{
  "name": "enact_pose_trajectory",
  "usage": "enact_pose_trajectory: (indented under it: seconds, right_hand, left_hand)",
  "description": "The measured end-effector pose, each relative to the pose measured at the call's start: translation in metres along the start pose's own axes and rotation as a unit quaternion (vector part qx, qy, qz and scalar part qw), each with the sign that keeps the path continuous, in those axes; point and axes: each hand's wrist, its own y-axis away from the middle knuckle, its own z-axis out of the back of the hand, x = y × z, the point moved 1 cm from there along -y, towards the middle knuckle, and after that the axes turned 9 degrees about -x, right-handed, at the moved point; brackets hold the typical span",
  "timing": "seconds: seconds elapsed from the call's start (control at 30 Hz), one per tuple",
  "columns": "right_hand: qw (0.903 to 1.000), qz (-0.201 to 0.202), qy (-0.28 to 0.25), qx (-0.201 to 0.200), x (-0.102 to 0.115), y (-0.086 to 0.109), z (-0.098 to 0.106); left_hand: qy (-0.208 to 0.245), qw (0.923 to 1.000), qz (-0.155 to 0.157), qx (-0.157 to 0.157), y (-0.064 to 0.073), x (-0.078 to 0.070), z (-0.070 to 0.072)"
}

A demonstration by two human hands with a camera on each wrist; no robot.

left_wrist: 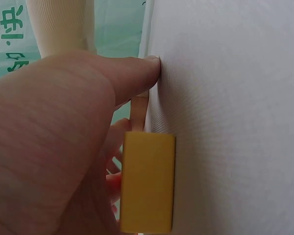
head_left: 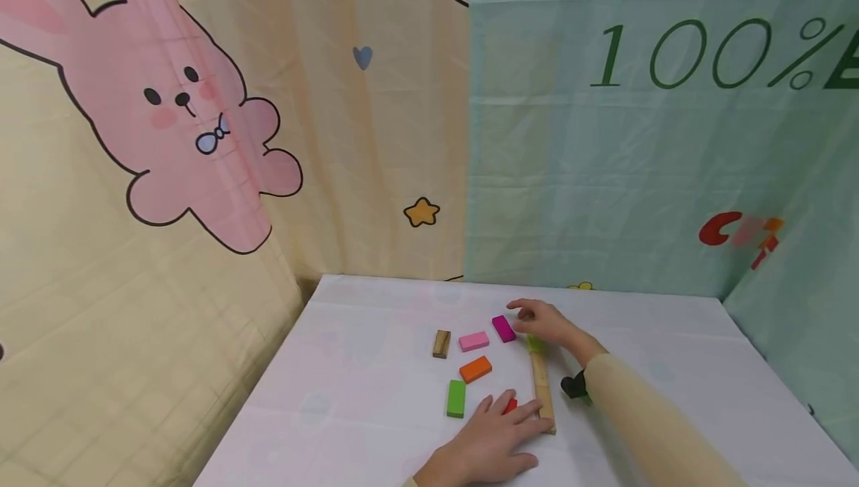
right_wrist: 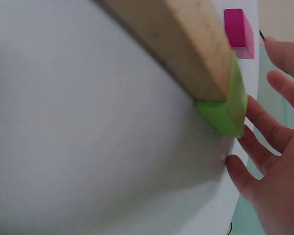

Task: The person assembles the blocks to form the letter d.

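A row of pale wooden blocks (head_left: 542,382) runs away from the person on the white table, with a lime-green block (right_wrist: 230,105) against its far end. The right hand (head_left: 546,323) is at that far end; in the right wrist view its extended fingers (right_wrist: 269,125) touch or nearly touch the green block. The left hand (head_left: 493,438) lies low with fingers spread, their tips at the row's near end. Beside the left palm stands a yellow block (left_wrist: 148,182), hidden in the head view. A red block (head_left: 511,405) shows partly between the left fingers.
Left of the row lie a striped brown block (head_left: 441,344), a pink block (head_left: 473,341), a magenta block (head_left: 503,329), an orange block (head_left: 476,369) and a green block (head_left: 455,399). A dark object (head_left: 573,385) shows by the right wrist. Printed curtains (head_left: 362,136) hang behind the table.
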Motion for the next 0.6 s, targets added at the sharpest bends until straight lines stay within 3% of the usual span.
enact_pose_trajectory:
  seconds: [0.3,0.6]
  right_hand:
    - [0.9988,0.006,0.036,0.034,0.013,-0.002,-0.002]
    - [0.9956,-0.01,0.09,0.022,0.009,-0.004,-0.01]
  left_hand:
    - [0.0,1.0,-0.005,-0.007,0.0,0.002,0.0]
    - [-0.002,0.9999,-0.008,-0.007,0.002,0.001,0.001]
